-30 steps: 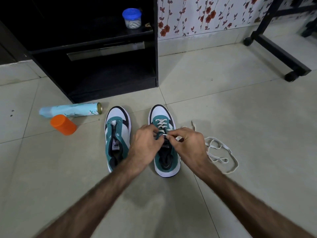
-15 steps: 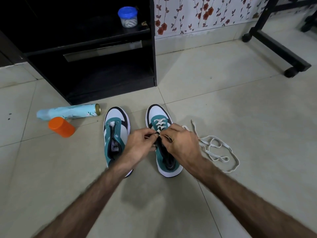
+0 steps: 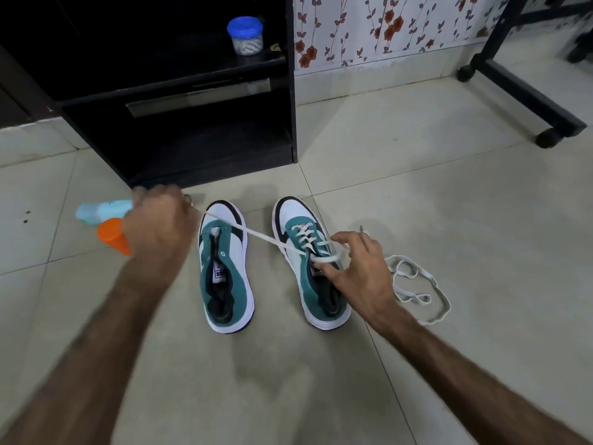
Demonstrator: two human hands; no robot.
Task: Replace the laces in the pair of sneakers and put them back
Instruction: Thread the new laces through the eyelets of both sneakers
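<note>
On the shelf of the black cabinet [image 3: 192, 130] stands a small clear jar [image 3: 245, 35] with a blue lid, holding something white that I cannot make out. On the floor [image 3: 417, 203], two teal, white and black sneakers lie side by side with toes toward the cabinet and heels toward me, their long axes running away from me. The left sneaker [image 3: 226, 271] has no lace in its eyelets; its tongue and dark inside are open to view. The right sneaker [image 3: 308, 264] has a white lace [image 3: 256, 234] crossed through its front eyelets. My left hand [image 3: 158, 224] is raised over the floor to the left of the shoes, curled shut around one end of that lace, which runs taut and slanting across the left sneaker's toe to the right sneaker. My right hand [image 3: 359, 273] rests at the right sneaker's tongue, its fingers [image 3: 345, 237] pinching the lace's other part where it loops. A second loose white lace [image 3: 417, 284] lies in coils on the floor just right of that hand. Beside my left hand lie a pale blue spray can [image 3: 102, 210] on its side and an orange cap [image 3: 112, 234].
</note>
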